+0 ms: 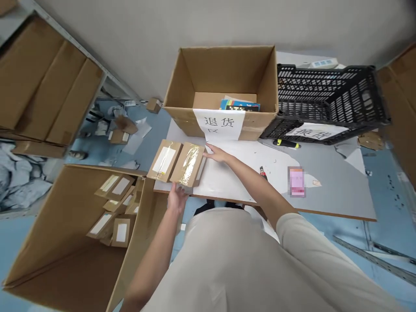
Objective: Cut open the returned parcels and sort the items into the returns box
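Note:
A small cardboard box (187,164) with shiny clear tape across its top rests at the left end of the white-covered table. My left hand (177,200) grips its near edge, with the fingertips partly hidden by the box. At the far right corner of that box, my right hand (217,154) holds on with thumb and fingers. A second small box (165,160) with a white label lies directly to the left. Behind them stands a large open cardboard carton (185,119) with a handwritten white sheet on its front and a few colourful flat items inside.
A black plastic crate (303,110) stands at the back right. Before it lie a yellow-and-black tool (287,143), a red-and-black cutter (263,173) and a blurred pink item (297,182). Left of the table, a big open carton (45,221) holds several small labelled boxes (121,232).

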Tool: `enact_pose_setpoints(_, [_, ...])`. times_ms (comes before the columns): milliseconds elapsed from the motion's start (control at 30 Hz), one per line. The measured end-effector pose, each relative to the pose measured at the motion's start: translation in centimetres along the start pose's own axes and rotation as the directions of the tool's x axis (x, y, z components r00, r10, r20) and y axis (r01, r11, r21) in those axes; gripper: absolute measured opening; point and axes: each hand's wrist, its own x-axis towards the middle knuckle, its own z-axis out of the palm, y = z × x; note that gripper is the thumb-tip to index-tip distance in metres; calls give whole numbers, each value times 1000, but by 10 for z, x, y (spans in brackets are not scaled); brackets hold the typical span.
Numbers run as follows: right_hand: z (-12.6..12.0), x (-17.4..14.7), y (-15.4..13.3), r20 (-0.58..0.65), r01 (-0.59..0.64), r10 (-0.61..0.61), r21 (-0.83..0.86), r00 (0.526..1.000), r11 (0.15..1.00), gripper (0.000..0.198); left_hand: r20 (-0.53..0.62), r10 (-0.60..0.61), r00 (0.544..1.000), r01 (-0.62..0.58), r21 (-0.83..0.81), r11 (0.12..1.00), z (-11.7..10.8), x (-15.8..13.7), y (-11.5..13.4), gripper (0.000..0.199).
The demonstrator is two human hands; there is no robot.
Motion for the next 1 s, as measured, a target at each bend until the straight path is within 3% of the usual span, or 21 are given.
enact_pose_setpoints(33, [9, 13, -2, 5, -8, 8, 25, 1000, 1000, 82, 61, -48, 997, 55, -109, 993, 1, 2, -1, 62])
enact_pose_setpoints(100, [24, 28, -4, -13, -42, 43, 48, 999, 998, 78, 81, -96, 992, 113, -249, 962, 3, 5, 2, 59])
enact_pose_setpoints(233, [27, 19, -4, -113, -143, 148, 45, 983, 989, 57, 94, -71, 993, 93, -251, 964, 3, 6, 6, 60])
enact_pose_setpoints(367, [2, -36, 1, -249, -94, 125, 134, 960, 986, 40, 106, -7, 994, 21, -134, 991, 10, 6, 8, 59])
enact_pose_setpoints(467, [-17, -94, 9, -419, -16, 103, 206, 902, 978, 39, 200, 109, 974, -97, -69, 993, 28, 10, 20, 57])
enact_pose_setpoints(567, [-27, -152, 17, -562, 5, 150, 265, 813, 964, 44, 365, 181, 913, -180, -37, 983, 55, 17, 37, 57])
enact_pose_setpoints(700, [-17, -213, 31, -664, 14, 236, 349, 709, 937, 51, 545, 197, 815, -236, 2, 972, 88, 32, 44, 56])
enact_pose_setpoints(800, [0, -238, 45, -682, 1, 309, 414, 663, 910, 56, 591, 170, 789, -236, 37, 971, 103, 46, 35, 56])
enact_pose_setpoints(1000, [16, -243, 60, -661, -94, 381, 427, 647, 900, 53, 589, 133, 797, -221, 79, 972, 112, 64, 8, 61])
